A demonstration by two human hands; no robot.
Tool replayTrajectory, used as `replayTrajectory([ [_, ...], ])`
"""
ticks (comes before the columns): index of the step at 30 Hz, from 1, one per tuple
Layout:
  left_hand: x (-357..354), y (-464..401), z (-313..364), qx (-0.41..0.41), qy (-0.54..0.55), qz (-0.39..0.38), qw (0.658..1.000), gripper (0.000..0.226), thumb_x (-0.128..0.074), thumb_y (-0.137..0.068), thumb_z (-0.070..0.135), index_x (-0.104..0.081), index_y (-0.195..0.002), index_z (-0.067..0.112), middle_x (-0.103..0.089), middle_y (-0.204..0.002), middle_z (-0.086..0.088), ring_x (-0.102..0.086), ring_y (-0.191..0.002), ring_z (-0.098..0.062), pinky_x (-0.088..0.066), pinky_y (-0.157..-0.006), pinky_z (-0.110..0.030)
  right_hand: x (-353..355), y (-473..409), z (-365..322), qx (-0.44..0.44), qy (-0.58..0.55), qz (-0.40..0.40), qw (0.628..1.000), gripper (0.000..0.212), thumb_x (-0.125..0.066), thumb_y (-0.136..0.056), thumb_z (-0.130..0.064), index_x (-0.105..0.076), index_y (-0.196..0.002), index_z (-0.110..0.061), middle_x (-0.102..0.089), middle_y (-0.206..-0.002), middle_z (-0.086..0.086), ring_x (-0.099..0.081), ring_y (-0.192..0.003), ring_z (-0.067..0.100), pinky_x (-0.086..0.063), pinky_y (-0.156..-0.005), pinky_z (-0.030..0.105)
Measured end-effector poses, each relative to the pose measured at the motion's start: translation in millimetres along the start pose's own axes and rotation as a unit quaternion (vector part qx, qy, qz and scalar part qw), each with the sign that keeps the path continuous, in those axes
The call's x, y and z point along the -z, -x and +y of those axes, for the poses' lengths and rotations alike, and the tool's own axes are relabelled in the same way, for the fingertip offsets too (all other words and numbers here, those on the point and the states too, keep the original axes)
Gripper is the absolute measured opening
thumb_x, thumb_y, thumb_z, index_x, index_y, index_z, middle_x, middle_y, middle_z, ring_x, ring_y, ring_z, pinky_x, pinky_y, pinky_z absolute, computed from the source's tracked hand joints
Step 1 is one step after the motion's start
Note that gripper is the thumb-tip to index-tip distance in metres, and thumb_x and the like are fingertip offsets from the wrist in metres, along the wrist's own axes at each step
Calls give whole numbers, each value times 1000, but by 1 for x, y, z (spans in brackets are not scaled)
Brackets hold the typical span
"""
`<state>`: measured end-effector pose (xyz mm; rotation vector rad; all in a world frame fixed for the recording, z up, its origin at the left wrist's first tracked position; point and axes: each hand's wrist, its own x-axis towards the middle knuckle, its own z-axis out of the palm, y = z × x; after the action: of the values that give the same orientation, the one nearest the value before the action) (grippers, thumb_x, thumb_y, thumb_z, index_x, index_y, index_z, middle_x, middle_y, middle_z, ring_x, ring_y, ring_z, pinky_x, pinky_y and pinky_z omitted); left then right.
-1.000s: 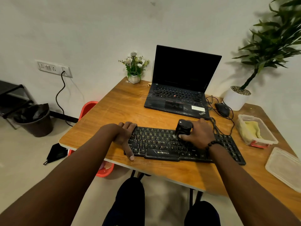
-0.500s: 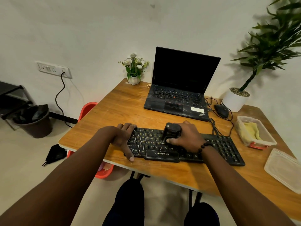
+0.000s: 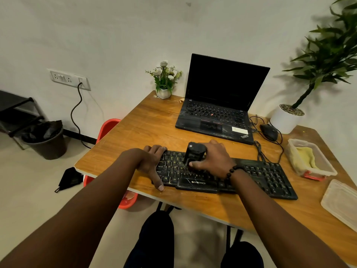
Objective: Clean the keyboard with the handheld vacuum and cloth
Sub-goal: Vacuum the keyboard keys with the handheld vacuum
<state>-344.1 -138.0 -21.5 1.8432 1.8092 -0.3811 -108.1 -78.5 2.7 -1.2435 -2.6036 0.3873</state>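
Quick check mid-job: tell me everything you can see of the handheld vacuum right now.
The handheld vacuum is a small, stubby black unit, plastic by its look, with a pale dot near its top. It stands roughly upright, tilted slightly, its lower end down on the left half of the black keyboard. The right hand grips it from the right side, thumb across its base. Its nozzle is hidden. The left hand holds the keyboard's left end, not touching it.

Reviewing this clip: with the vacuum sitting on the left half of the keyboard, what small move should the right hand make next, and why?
Probably slide the handheld vacuum a little further left along the key rows. The right hand grips it upright on the keyboard, near the left-hand letter keys, and a few columns remain between it and the left hand, which holds the keyboard's left end.
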Motion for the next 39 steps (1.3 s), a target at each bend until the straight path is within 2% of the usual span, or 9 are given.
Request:
replayTrajectory([
  [3,-1,0,-2,-4,4,0,1000,149,-85,-55,68,17,-155,27,11,-162,5,-4,-147,-33,-23,-118,-57,-3,-2,-5,21,130,53,990,41,-68,-78,-52,-60,-112,-29,-63,-105,-13,-44,-108,16,-30,-92,34],
  [7,-3,-1,-4,-8,9,0,1000,150,-85,-53,71,18,-154,30,11,-161,8,-4,-147,-33,-24,-117,-58,-6,-6,-12,22,14,-14,1000,42,-71,-75,-50,-60,-110,-31,-55,-101,-9,-43,-103,16,-37,-91,35],
  [11,-5,-1,-6,-9,16,2,1000,150,-84,-51,72,17,-154,32,11,-161,10,-3,-147,-33,-23,-117,-58,-3,-14,-20,63,166,52,983,39,-67,-79,-52,-60,-108,-28,-63,-102,-11,-44,-102,16,-33,-88,34],
  [14,-6,-2,-8,-13,19,7,1000,150,-84,-50,73,17,-154,33,10,-160,11,-3,-147,-32,-23,-117,-59,2,-19,-21,53,54,-1,997,37,-70,-77,-49,-62,-107,-28,-61,-98,-10,-46,-101,16,-36,-92,38],
  [18,-7,-1,-9,-16,21,11,1000,150,-84,-50,73,16,-154,33,9,-161,11,-3,-147,-32,-23,-117,-59,-5,-18,-27,101,206,26,973,34,-65,-80,-53,-59,-103,-29,-64,-99,-12,-44,-100,16,-31,-86,34],
  [22,-8,0,-6,-10,24,12,1000,149,-85,-52,71,17,-153,33,8,-160,10,-5,-146,-31,-25,-116,-59,-7,-20,-34,89,123,-6,988,37,-67,-78,-52,-60,-107,-30,-63,-102,-11,-43,-101,15,-27,-83,32],
  [26,-7,2,-6,-11,27,12,999,148,-85,-53,70,16,-153,32,9,-161,9,-4,-147,-32,-24,-116,-60,0,-26,-37,92,225,21,970,39,-64,-79,-54,-59,-108,-29,-64,-102,-10,-44,-103,18,-32,-89,36],
  [30,-8,2,-7,-17,36,13,999,147,-85,-53,70,16,-153,34,10,-160,11,-4,-146,-32,-25,-116,-60,2,-27,-37,66,84,-39,994,42,-69,-77,-52,-62,-111,-28,-56,-93,-10,-44,-102,17,-31,-86,34],
  [39,-28,11,-15,-54,126,82,987,148,-85,-60,63,26,-152,29,4,-162,5,-2,-148,-30,-14,-120,-55,-11,-25,-50,64,85,-12,994,45,-69,-77,-51,-61,-115,-28,-59,-100,-6,-43,-105,18,-31,-90,35],
])
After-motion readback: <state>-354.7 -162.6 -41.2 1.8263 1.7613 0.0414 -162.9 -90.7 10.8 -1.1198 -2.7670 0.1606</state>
